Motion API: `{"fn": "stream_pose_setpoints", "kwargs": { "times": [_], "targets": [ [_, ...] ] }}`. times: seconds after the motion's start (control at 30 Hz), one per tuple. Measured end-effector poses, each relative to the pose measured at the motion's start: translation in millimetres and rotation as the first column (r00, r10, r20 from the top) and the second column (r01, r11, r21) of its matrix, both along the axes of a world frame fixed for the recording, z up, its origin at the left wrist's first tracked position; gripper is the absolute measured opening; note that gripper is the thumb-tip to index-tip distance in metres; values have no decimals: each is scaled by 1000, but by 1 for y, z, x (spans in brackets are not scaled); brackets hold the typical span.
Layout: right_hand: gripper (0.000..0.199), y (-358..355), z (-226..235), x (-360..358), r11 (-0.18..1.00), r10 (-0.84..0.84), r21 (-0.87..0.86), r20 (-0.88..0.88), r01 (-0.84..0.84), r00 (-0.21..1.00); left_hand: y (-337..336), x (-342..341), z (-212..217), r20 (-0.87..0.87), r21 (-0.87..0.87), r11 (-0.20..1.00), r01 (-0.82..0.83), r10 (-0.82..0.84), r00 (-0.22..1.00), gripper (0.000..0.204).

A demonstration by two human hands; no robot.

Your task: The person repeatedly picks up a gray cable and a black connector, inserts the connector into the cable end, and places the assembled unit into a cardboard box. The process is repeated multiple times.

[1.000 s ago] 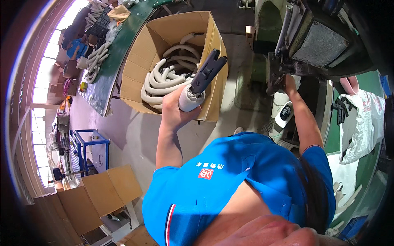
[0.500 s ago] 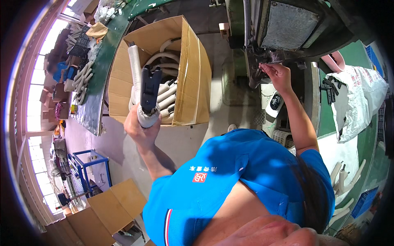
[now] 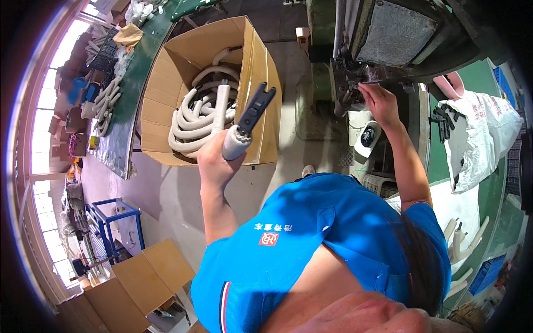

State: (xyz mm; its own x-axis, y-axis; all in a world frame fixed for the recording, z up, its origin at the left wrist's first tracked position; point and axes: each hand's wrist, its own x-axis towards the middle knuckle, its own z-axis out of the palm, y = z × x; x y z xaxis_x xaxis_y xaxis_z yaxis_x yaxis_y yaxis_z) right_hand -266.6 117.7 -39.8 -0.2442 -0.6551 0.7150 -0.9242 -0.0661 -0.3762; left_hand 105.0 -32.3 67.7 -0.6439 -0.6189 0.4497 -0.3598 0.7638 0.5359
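Note:
My left hand (image 3: 214, 161) is wrapped round a padded tube (image 3: 235, 145) with a light grey cover. From its end sticks a black plastic end piece (image 3: 256, 109) with a forked tip, tilted up to the right. Another grey tube end (image 3: 222, 100) rises behind my fist; whether it belongs to the same piece I cannot tell. My hand is in front of an open cardboard box (image 3: 267, 100), in which several curved grey tubes (image 3: 189, 125) lie stacked. At the dark machine (image 3: 353, 69), my right hand (image 3: 383, 105) is closed in a pinch at a small part hidden by the fingertips.
Along the left runs a green workbench (image 3: 130, 105) with more tubes (image 3: 108, 102) and bags. A white sack (image 3: 480, 127) and black plastic pieces (image 3: 442, 125) lie on the green table at right. Below the machine is a white device (image 3: 367, 139); a blue metal frame (image 3: 139, 213) stands lower left.
My left hand has moved right with the tube, and the black end piece now leans right instead of standing upright. My right hand stays at the machine, shifted only slightly.

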Motion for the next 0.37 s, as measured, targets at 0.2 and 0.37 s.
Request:
{"fn": "stream_pose_setpoints", "kwargs": {
  "times": [0.2, 0.37],
  "targets": [
    [9, -2, 4, 10, 996, -49, 84, 392, 17, 919, 6, -6, -9, 16, 135, 987, 90, -93, 996, 32],
    [24, -19, -48, -36, 800, -452, 516, 181, 307, 873, 12, -10, -9, 59, 156, 984, 84, -94, 994, 30]
  ]
}}
